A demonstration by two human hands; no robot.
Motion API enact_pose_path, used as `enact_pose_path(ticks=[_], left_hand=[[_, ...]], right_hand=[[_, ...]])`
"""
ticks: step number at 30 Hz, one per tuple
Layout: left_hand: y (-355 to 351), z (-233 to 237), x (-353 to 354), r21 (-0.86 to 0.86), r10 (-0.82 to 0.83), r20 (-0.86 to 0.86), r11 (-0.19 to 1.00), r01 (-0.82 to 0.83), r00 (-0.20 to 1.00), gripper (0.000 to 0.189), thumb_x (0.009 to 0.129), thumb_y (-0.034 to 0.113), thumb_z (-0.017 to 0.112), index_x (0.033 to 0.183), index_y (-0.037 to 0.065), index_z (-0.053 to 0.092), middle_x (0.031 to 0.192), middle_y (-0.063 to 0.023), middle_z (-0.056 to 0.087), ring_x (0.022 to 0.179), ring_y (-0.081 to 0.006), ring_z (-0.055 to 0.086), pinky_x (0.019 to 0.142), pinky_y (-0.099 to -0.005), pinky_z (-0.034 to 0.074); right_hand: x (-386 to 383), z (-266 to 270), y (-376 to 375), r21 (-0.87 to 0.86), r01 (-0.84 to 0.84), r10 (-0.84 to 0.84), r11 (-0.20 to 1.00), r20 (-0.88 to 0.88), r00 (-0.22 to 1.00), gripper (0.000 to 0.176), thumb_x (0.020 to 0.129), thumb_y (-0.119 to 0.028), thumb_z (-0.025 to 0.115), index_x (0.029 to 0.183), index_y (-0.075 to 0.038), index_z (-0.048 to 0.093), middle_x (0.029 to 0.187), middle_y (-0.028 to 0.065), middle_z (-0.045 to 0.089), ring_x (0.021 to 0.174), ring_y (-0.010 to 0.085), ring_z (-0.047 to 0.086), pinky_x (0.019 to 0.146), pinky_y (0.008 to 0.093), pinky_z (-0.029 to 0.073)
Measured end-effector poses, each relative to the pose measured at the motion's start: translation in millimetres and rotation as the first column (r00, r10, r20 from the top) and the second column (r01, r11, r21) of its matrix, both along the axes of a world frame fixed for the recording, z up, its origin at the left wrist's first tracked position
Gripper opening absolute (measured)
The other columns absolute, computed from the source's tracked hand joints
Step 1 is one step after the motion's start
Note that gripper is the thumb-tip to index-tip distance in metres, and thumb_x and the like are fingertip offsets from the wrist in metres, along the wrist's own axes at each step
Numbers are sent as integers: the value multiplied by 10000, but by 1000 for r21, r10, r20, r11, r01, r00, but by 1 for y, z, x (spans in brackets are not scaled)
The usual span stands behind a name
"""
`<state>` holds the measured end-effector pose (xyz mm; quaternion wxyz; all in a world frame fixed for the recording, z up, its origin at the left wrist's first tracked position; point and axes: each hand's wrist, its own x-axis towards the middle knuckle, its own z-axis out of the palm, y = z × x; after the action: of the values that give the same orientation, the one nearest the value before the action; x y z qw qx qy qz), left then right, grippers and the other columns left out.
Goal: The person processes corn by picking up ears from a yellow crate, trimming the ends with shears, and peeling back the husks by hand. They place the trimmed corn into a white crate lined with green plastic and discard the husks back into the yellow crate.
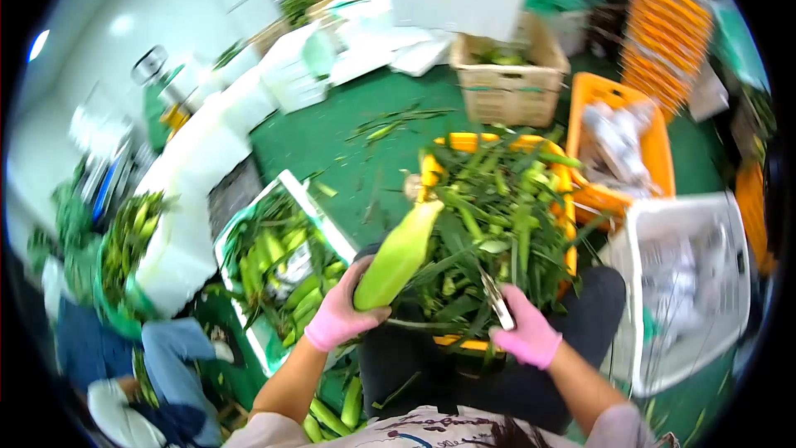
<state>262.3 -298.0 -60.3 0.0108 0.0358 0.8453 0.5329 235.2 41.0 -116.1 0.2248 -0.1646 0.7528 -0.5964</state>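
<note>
My left hand (340,314), in a pink glove, is closed around the lower end of a green ear of corn (398,255) still in its husk. The ear tilts up to the right, its pale cut-looking tip over the edge of a yellow basket (430,168). In my right hand (532,335), also pink-gloved, is a pair of pruning shears (496,300), its blades pointing up over the basket. Green husks and leaves (489,220) are heaped in that basket, between my knees. Whether the shears' blades are apart is too small to tell.
To the left stands a white foam box (319,209) of corn ears. An orange crate (668,153) and a white crate (634,315) holding plastic bags are at right. A beige crate (506,95) stands ahead. Another person's legs (178,357) show at lower left.
</note>
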Motion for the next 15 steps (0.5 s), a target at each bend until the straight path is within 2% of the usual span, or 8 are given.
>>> enact_pose_path(ticks=[1,2,4,6,8,12,14,15], left_hand=[[17,11,-2,-70,-29,73,997,34,997,834,730,125,811,1461,16,424,1352,-140,586,1269,-208,562,1078,-328,434],[33,12,-5,-175,-68,8,982,69,998,818,733,139,815,1452,32,440,1324,-146,615,1247,-226,600,1063,-335,456],[62,19,-6,-234,-87,51,967,96,995,859,695,135,821,1452,12,434,1328,-149,603,1251,-239,586,1079,-344,436],[78,8,-5,-360,-90,-136,932,35,987,822,713,160,843,1443,90,471,1210,-173,681,1113,-322,684,944,-356,546],[88,0,-10,-465,-150,-200,884,41,968,825,712,167,841,1443,86,469,1202,-184,682,1088,-349,684,907,-371,561],[102,0,-14,-478,-265,-73,856,199,962,833,713,175,839,1447,79,457,1165,-205,686,1048,-372,687,874,-380,568],[101,2,-19,-422,-309,-14,864,275,951,836,715,178,838,1450,79,453,1146,-216,687,1034,-384,686,873,-384,566],[100,7,-21,-402,-313,78,859,318,946,826,726,167,826,1450,56,445,1168,-211,681,1065,-339,694,905,-370,552]], right_hand=[[-6,11,7,24,2,-2,1000,-19,1000,653,776,-139,671,1370,12,444,1135,180,535,1007,279,570,941,359,479],[-12,23,14,62,-12,13,998,-14,1000,684,771,-139,667,1394,2,424,1140,190,525,1006,293,574,931,367,491],[-17,44,26,140,-56,49,989,51,997,745,762,-138,661,1444,-18,385,1149,210,506,1003,320,581,910,383,514],[-18,49,36,165,-74,68,983,41,997,800,755,-149,664,1483,-34,355,1173,232,496,1017,356,582,921,401,520],[-19,34,49,205,-101,113,974,-48,992,841,749,-173,676,1505,-39,334,1224,256,498,1098,400,571,970,420,504],[-29,15,66,215,-87,116,973,-130,985,813,736,-143,664,1478,-27,356,1243,251,512,1158,419,549,968,427,505],[-27,12,65,245,-69,119,967,-198,973,724,757,-132,634,1436,-39,401,1159,235,574,1123,402,584,935,433,521],[-27,14,64,256,-67,110,964,-161,981,668,765,-131,623,1401,-48,434,1090,222,596,1049,397,613,893,433,535]])
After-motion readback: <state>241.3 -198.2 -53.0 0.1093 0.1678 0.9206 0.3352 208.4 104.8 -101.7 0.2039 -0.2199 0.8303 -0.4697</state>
